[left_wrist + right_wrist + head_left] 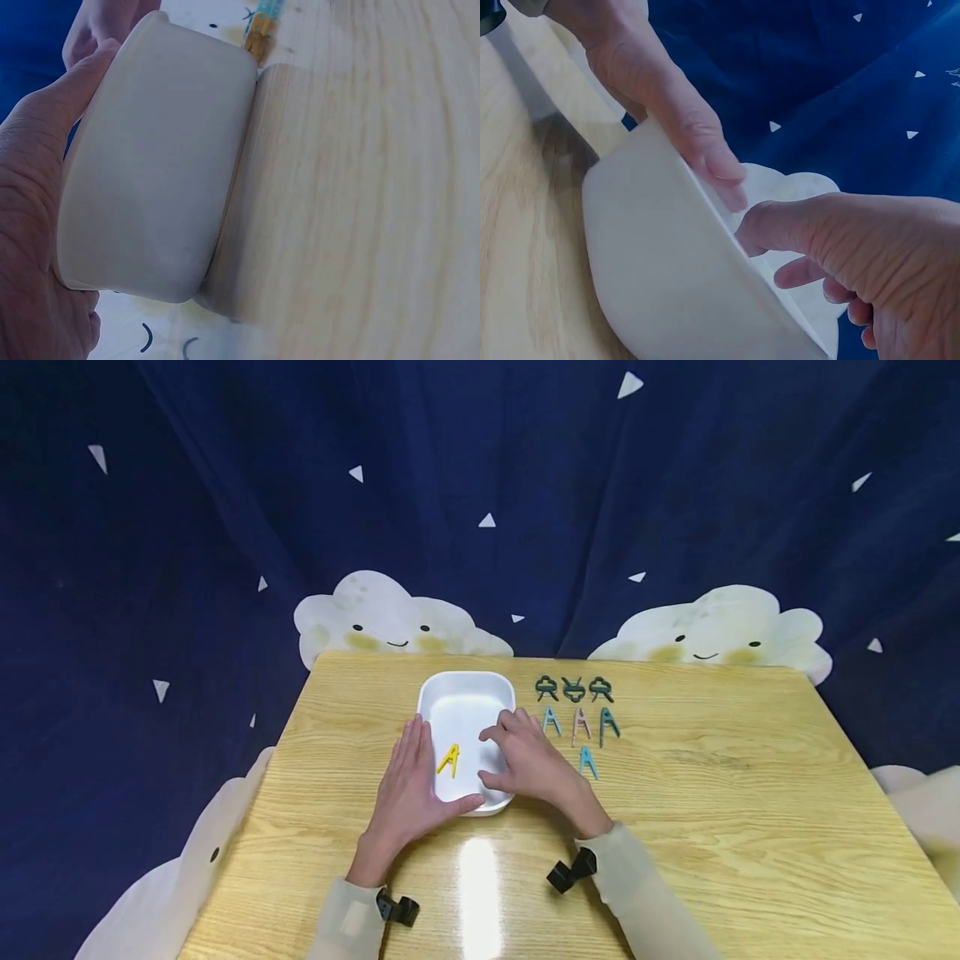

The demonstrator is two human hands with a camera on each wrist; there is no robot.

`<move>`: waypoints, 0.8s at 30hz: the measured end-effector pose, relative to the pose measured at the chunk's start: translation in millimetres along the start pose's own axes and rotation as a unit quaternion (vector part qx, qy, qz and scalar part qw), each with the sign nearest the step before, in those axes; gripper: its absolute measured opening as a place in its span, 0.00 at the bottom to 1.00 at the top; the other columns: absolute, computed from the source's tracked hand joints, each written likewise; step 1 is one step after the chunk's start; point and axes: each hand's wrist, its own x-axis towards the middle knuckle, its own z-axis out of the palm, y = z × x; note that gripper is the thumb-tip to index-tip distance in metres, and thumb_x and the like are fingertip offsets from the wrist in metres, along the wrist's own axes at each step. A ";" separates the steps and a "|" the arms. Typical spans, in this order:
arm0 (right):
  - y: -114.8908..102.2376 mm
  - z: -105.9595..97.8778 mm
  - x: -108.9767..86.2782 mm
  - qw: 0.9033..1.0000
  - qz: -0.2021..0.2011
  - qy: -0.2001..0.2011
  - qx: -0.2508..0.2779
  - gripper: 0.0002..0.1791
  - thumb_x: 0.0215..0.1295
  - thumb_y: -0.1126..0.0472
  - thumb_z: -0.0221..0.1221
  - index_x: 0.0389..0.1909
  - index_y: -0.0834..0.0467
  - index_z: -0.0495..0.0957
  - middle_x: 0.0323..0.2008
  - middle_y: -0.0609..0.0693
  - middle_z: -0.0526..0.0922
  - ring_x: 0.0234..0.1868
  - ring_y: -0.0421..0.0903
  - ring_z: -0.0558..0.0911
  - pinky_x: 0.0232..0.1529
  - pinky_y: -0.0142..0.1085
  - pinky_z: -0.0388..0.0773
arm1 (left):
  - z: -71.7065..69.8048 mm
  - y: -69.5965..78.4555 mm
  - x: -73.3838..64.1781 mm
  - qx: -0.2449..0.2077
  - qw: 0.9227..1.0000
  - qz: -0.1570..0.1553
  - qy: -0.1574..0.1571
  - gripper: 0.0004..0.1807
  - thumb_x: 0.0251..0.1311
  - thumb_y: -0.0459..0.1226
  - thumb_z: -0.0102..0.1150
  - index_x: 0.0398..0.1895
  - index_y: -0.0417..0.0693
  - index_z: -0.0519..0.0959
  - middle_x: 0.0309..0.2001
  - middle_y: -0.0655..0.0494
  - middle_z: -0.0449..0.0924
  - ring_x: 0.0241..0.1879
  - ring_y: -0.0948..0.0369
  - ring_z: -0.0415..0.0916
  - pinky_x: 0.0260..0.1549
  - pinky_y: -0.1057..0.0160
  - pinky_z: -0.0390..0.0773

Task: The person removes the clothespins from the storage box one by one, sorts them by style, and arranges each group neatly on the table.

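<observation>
A white tray (467, 680) stands on the table with a yellow clothespin (448, 760) lying inside it, left of the middle. My left hand (408, 793) rests along the tray's left side, fingers straight and thumb stretched over the near rim; the left wrist view shows it against the tray's outer wall (161, 157). Over the right part of the tray, my right hand (528, 760) hangs with thumb and index finger apart and nothing between them. Its other fingers are loosely bent, as the right wrist view shows. The clothespin is hidden from both wrist views.
Right of the tray lie three dark clips (573, 689) in a row. Below them are a light blue clothespin (551, 721), a pink one (581, 725) and a dark green one (608, 725). Another blue clothespin (587, 762) lies nearer. A dark blue curtain (450, 460) hangs behind the table.
</observation>
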 end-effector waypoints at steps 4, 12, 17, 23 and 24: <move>-2.7 7.5 6.5 1.000 -0.006 -0.016 -0.010 0.29 0.52 0.44 0.77 0.52 0.57 0.86 0.38 0.47 0.74 0.42 0.48 0.68 0.42 0.39 0.66 | 0.3 -0.2 -0.5 0.000 1.000 -0.003 -0.003 0.79 0.45 0.84 0.54 0.84 0.35 0.41 0.85 0.43 0.34 0.84 0.50 0.33 0.82 0.49 0.45; -7.1 20.9 21.9 0.998 -0.003 -0.051 -0.028 0.33 0.51 0.43 0.77 0.55 0.58 0.85 0.42 0.49 0.75 0.45 0.49 0.68 0.48 0.41 0.68 | 0.2 -1.0 -0.3 0.008 1.000 0.000 0.000 0.78 0.46 0.84 0.53 0.84 0.35 0.42 0.85 0.42 0.35 0.84 0.50 0.33 0.81 0.48 0.45; -10.7 29.0 31.9 0.995 0.000 -0.082 -0.052 0.36 0.51 0.40 0.76 0.55 0.59 0.85 0.43 0.49 0.74 0.45 0.48 0.67 0.50 0.41 0.68 | 0.2 -1.5 -0.5 0.010 1.000 0.001 -0.003 0.79 0.46 0.84 0.53 0.84 0.35 0.41 0.85 0.42 0.34 0.84 0.49 0.33 0.81 0.49 0.44; -13.5 35.9 41.9 0.990 -0.006 -0.103 -0.093 0.31 0.50 0.35 0.75 0.44 0.55 0.84 0.39 0.47 0.71 0.44 0.48 0.65 0.48 0.40 0.66 | -0.6 -1.4 -0.1 0.010 1.000 0.003 -0.001 0.79 0.45 0.84 0.54 0.84 0.35 0.41 0.85 0.42 0.34 0.84 0.51 0.30 0.82 0.50 0.43; -13.7 37.1 43.2 0.990 -0.007 -0.105 -0.097 0.30 0.50 0.35 0.75 0.42 0.55 0.84 0.39 0.47 0.70 0.44 0.48 0.65 0.47 0.39 0.66 | -0.9 -1.5 0.1 0.010 1.000 0.003 -0.002 0.79 0.45 0.84 0.53 0.84 0.35 0.41 0.85 0.42 0.34 0.84 0.52 0.29 0.82 0.50 0.43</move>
